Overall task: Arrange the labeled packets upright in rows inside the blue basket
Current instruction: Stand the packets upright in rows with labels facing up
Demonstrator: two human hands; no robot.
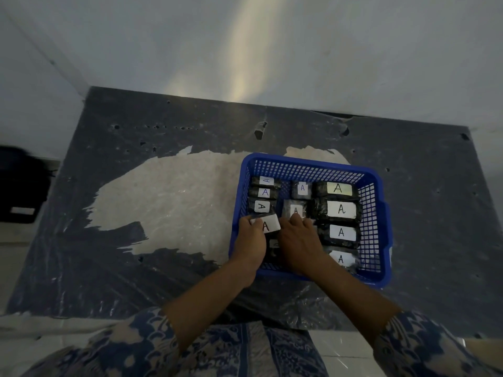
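Where each small dark plastic packet (341,210) shows its white paper label, a hand-written letter "A" can be read. They sit in three rows inside the blue plastic mesh basket (377,229), on the right of the worn dark table (136,268). Left hand (251,238) pinches one labeled packet (268,225) at the near left. Right hand (299,238) has curled fingers on a middle packet (295,209).

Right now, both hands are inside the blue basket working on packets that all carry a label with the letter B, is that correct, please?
Not quite: the head view shows the labels read A, not B. Both the left hand and the right hand are inside the blue basket, working on the labeled packets.
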